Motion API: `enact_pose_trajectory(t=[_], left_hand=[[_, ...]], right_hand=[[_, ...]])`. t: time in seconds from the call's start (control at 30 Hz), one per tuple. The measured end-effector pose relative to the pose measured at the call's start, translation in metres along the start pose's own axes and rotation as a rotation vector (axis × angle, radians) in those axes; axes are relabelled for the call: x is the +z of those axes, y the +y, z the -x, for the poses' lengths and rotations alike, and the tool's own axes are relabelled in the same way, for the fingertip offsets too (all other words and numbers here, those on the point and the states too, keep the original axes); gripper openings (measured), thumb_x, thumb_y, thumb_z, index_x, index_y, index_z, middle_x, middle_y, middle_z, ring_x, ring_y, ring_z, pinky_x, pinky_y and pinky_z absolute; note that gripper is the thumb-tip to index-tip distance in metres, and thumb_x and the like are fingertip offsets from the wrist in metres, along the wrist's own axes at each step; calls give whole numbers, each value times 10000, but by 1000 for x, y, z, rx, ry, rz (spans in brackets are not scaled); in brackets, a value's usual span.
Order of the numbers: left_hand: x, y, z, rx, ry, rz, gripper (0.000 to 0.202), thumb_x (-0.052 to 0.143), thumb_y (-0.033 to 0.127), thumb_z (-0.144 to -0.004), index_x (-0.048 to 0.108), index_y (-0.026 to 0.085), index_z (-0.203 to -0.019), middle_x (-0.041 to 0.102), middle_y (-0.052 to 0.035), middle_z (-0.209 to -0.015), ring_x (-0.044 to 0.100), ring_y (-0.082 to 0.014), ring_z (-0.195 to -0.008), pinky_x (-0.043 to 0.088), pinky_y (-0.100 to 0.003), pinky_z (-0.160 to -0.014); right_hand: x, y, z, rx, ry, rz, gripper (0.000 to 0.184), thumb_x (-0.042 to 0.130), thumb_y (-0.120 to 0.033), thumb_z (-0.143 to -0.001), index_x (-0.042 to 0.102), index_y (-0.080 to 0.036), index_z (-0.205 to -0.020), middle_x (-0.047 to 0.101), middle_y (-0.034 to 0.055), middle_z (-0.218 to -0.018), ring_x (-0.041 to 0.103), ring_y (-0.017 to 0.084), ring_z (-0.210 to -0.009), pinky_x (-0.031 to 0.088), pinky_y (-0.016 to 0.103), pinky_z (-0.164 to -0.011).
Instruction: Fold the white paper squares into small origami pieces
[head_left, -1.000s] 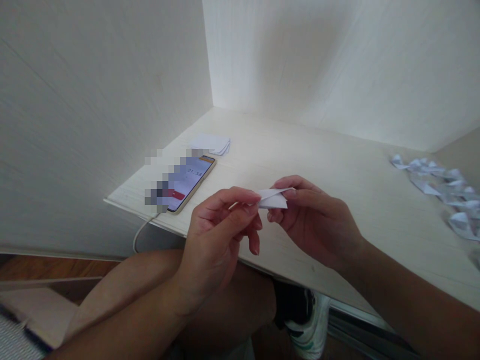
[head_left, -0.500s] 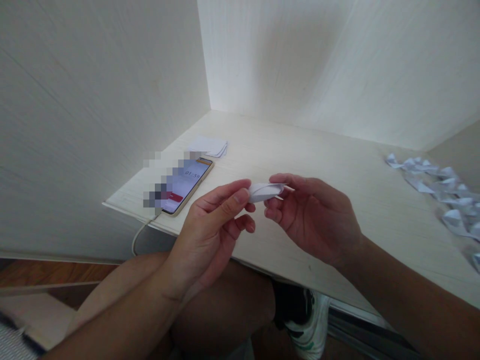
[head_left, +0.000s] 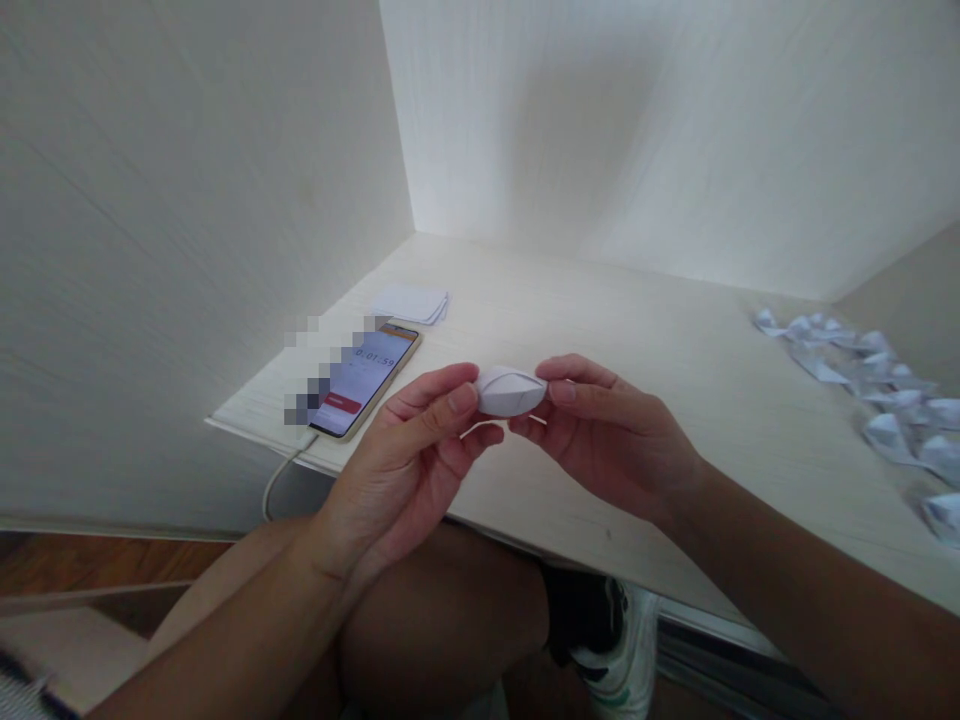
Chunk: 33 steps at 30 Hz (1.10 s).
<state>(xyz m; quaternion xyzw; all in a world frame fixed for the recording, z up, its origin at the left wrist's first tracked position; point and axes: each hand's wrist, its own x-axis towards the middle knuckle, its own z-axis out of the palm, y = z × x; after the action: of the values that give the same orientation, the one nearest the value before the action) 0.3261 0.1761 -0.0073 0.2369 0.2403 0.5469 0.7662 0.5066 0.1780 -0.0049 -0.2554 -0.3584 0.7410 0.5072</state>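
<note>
Between my two hands, above the front part of the white desk, is a small piece of folded white paper [head_left: 511,391]. It bulges in the middle and narrows at both ends, with curved creases across its face. My left hand [head_left: 409,450] pinches its left end between thumb and fingers. At the right end, my right hand [head_left: 619,430] has its thumb and index finger closed on the tip. The lower fingers of both hands curl beneath the paper, partly hidden.
Several folded white paper pieces [head_left: 889,430] lie along the desk's right side. A phone [head_left: 367,385] showing a timer rests at the left, with a cable [head_left: 281,475] hanging over the edge. Behind it is a stack of white paper sheets [head_left: 412,303]. Walls [head_left: 600,120] enclose the desk.
My right thumb has come down onto the paper's right end, where the fingers were looser before. The paper has turned to face me more and looks rounder. The view has shifted slightly.
</note>
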Motion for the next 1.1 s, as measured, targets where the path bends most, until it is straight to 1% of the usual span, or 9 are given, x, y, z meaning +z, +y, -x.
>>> enact_pose_trajectory(t=[0.2,0.33,0.47,0.53,0.63,0.73,0.9,1.0,1.1], left_hand=[[-1,2,-1,-32,-36,-49,257,977,169,-633,840,221,-844,808,-11,-795,708,-92,-620,621,-156,-621],[-1,3,0,-55,-62,-78,259,989,168,-609,841,222,-814,812,-14,-804,718,-97,-647,618,-141,-610],[-1,5,1,-75,-95,-110,251,985,180,-620,849,237,-823,805,-9,-777,697,-95,-582,619,-151,-567],[-2,7,2,-102,-137,-128,261,973,175,-640,854,236,-864,800,-11,-777,698,-100,-589,618,-149,-553],[-3,9,3,-170,-245,-155,266,943,171,-690,854,228,-934,786,-11,-783,679,-95,-565,601,-142,-494],[-6,10,4,-208,-321,-167,240,920,213,-735,848,216,-963,775,-14,-793,652,-90,-527,586,-149,-449],[-11,7,4,-193,-375,-203,159,899,273,-775,845,210,-911,754,-31,-777,673,-111,-614,612,-173,-530],[-10,5,4,-142,-398,-235,120,879,281,-803,847,216,-899,734,-36,-809,689,-127,-730,611,-174,-596],[-9,4,3,-73,-435,-267,92,863,278,-823,847,207,-881,684,-27,-843,668,-112,-776,581,-158,-620]], right_hand=[[-1,0,1,32,-44,0,143,885,-187,-734,828,-269,-836,807,-23,-871,737,132,-857,593,286,-873],[1,-1,1,28,-84,-15,105,890,-225,-756,827,-257,-833,793,-28,-857,731,125,-853,602,270,-845],[2,-3,2,32,-106,-6,91,886,-261,-777,827,-258,-845,795,-13,-878,735,136,-854,610,283,-831],[3,-4,3,48,-113,-4,112,897,-256,-763,826,-258,-850,800,-8,-877,742,141,-847,610,282,-818],[4,-5,3,68,-125,-1,137,913,-258,-745,820,-259,-846,794,-13,-844,732,132,-777,613,276,-772],[4,-5,3,76,-144,11,162,926,-260,-733,816,-255,-852,784,-18,-824,718,123,-739,603,258,-718],[0,-4,3,91,-212,17,152,909,-251,-772,806,-224,-881,786,-16,-831,719,111,-742,586,249,-723],[-3,-2,2,117,-264,22,157,890,-253,-801,783,-214,-908,789,-3,-875,737,142,-774,604,317,-747],[-6,0,1,138,-283,18,179,887,-260,-807,754,-210,-916,778,-3,-878,745,166,-776,609,365,-756]])
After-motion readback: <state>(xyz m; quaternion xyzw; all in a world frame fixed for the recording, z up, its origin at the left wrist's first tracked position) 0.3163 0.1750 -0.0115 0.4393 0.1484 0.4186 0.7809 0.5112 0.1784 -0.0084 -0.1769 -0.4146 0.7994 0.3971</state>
